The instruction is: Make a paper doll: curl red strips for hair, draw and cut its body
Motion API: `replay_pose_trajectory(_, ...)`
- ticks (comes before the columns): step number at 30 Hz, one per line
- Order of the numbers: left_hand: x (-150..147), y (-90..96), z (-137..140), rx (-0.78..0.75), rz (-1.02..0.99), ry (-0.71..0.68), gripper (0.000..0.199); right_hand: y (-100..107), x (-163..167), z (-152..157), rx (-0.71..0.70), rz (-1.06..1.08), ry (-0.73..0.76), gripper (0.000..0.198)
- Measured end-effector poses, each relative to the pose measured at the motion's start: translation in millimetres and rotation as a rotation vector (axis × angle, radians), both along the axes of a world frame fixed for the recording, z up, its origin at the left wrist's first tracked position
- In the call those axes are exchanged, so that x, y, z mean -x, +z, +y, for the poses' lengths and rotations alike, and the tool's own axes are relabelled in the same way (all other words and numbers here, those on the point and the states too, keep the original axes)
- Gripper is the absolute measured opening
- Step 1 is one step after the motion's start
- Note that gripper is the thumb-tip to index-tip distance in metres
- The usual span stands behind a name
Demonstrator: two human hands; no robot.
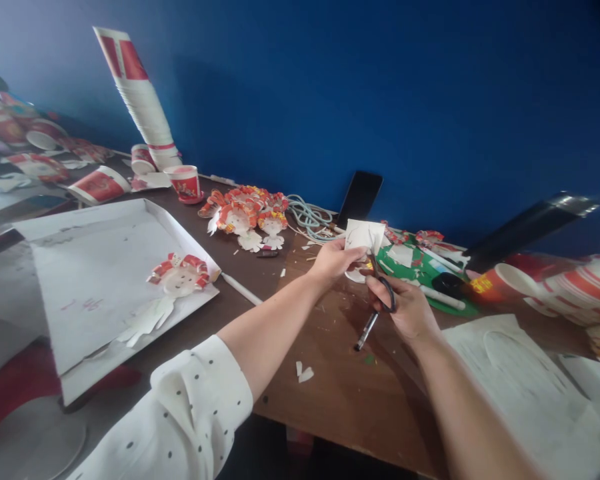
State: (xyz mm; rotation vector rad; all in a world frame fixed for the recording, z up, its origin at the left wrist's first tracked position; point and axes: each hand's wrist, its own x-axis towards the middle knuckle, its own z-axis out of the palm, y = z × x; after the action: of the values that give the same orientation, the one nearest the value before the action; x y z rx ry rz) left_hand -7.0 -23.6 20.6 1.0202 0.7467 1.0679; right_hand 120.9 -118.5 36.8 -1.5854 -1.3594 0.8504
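Between the thumb and fingers of my left hand (334,261) is a small piece of white paper (365,233) with faint lines on it. My right hand (405,303) is closed around dark-handled scissors (391,297), whose blades reach up to the paper's lower edge. How far the blades have cut in, I cannot tell. A pen (367,331) sticks out below my right hand; whether the hand grips it is unclear. Small white paper scraps (305,373) lie on the brown table (325,407) under my forearms.
Paper-cup figures (245,213), a cord (307,217) and a phone (361,197) sit along the blue wall. At left are a white box lid (95,267) with a cup figure (183,277) and a tall cup stack (145,107). A green mat (415,267) and more cups (580,290) lie right.
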Motion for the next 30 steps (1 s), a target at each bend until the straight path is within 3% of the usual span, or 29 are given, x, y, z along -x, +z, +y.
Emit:
replay_pose_trajectory(7,-0.6,0.0,-1.0,0.023,-0.027,0.011,0.013,-0.2,0.0,-0.3,0.005,0.012,-0.002,0.043)
replay_pose_trajectory(13,0.1,-5.6,3.8,-0.019,-0.051,0.078,0.025,-3.0,0.0,-0.5,-0.001,0.016,0.011,0.048)
replay_pose_trajectory(16,0.4,-6.7,5.3,-0.007,-0.055,0.113,0.021,-5.0,-0.9,0.4,0.001,0.022,-0.006,0.049)
replay_pose_trajectory(24,-0.7,0.8,-2.1,0.065,-0.057,0.049,0.006,1.0,0.6,-0.1,-0.017,0.024,-0.049,0.038)
replay_pose_trajectory(30,-1.6,3.4,-4.8,0.111,-0.096,0.042,0.006,0.7,-2.1,0.2,-0.029,0.088,0.01,0.038)
